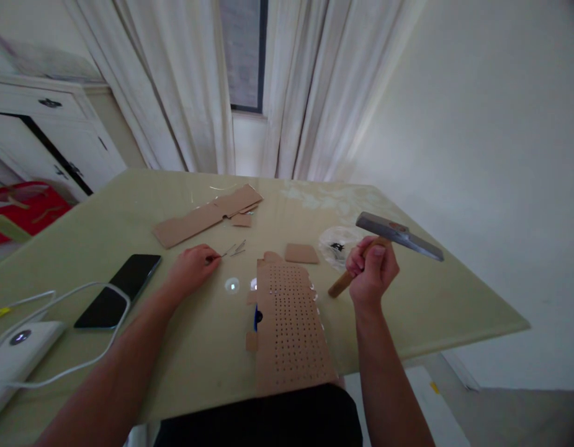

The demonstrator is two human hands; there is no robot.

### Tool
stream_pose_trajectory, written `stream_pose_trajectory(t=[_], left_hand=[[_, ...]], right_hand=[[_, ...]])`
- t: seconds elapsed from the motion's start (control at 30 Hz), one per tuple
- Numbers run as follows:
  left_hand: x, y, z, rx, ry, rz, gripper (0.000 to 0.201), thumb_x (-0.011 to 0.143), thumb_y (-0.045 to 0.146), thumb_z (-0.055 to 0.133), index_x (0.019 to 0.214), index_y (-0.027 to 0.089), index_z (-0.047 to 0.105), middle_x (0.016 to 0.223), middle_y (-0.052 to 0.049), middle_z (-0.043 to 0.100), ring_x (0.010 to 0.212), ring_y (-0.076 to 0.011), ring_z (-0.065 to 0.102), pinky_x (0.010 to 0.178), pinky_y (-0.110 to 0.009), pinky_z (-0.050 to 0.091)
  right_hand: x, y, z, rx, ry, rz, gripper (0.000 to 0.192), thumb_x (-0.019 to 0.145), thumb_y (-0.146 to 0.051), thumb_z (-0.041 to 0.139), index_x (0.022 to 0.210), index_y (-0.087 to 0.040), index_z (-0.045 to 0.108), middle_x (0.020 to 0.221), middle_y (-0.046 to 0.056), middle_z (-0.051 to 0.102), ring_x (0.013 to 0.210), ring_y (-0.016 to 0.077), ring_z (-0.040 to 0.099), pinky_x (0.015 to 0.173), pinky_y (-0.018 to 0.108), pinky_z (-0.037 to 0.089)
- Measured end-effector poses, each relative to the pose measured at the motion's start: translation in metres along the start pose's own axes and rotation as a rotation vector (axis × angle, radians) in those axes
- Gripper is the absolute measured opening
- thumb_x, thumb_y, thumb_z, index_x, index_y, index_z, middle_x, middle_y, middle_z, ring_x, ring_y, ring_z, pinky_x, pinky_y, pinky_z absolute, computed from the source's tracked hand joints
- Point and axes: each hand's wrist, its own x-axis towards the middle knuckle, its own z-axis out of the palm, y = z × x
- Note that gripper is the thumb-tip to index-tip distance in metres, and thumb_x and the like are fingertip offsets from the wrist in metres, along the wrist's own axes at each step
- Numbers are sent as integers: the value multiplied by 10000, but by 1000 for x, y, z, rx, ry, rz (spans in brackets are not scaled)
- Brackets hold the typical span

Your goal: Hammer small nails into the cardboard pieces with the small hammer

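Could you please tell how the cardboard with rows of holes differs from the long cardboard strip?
The punched cardboard has many rows of small holes; the long strip shows none.
The punched cardboard looks broader; the long strip is narrow.
The punched cardboard lies at the near edge; the long strip lies farther away, slanted.
Both are brown.

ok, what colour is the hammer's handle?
The hammer handle is light brown, wood-like; it shows best in the head view, below the right hand.

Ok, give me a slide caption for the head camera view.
Right hand holding a hammer, left hand by thin metal pieces, perforated cardboard between.
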Motion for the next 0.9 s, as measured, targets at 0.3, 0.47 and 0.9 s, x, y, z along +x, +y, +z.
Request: stream_pose_trajectory(t=[0.3, 0.47, 0.9], left_hand=[[1, 13, 8, -47, -18, -5, 369, 934, 417, 518, 878, 225, 827, 1021, -125, 825, 898, -285, 759, 850, -397, 564], [-3, 8, -8, -90, 23, -57, 379, 925, 488, 551, 933, 230, 828, 1041, -103, 835, 881, -273, 757, 851, -385, 572], [-8, -11, -24, -87, -196, -275, 506, 811, 694, 632, 891, 243, 847, 836, -81, 814, 784, -288, 738, 754, -371, 525]], right_hand=[[-1, 0, -2, 28, 1, -18, 426, 1038, -603, 721, 888, -211, 649, 580, -104, 382, 432, 72, 281, 392, 168, 240], [0, 0, -4, 68, 16, -40, 386, 1059, -551, 714, 887, -208, 663, 581, -104, 369, 429, 70, 276, 390, 160, 246], [4, -2, -11, 89, 9, -70, 399, 1057, -566, 723, 878, -212, 685, 558, -111, 350, 398, 63, 224, 352, 163, 243]])
